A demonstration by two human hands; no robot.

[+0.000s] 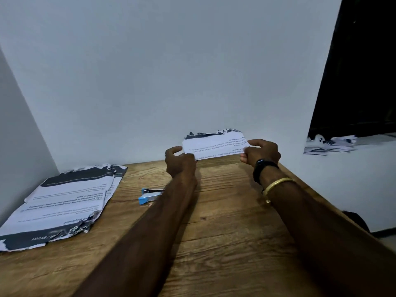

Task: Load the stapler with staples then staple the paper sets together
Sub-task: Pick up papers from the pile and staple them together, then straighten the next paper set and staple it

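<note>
Over the far edge of the wooden bench (225,211), we hold a paper set (216,144) in a closed grip at each end, left hand (181,160) and right hand (260,154), the stapler (150,196) lying by our left forearm; uneven pulling could skew or tear the sheets.

Blue stapler (150,196) on brown wood-grain table (225,232); white papers (64,202) with black bands.

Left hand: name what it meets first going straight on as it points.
Likely the white wall just beyond the table; the left hand, pinching the paper set, points at it. Depth unclear.
</note>
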